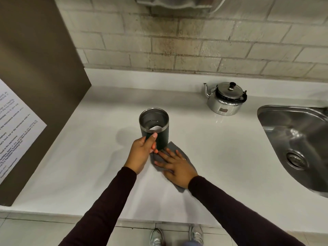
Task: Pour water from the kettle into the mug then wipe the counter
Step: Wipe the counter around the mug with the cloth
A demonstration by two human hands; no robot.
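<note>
White tabletop (204, 139) below a tiled wall, with a steel sink (291, 137) set into its right side. A metal kettle (225, 99), lid on and spout pointing left, stands near the back, well apart from the mug and just left of the sink. A dark mug (154, 128) with a steel rim, open-topped and upright, is at centre; whether it is lifted clear of the surface cannot be told. The left hand (142, 153) is closed around its lower body. A grey cloth (174, 157) lies just beside the mug's base. The right hand (174, 165) presses flat on the cloth, fingers spread.
</note>
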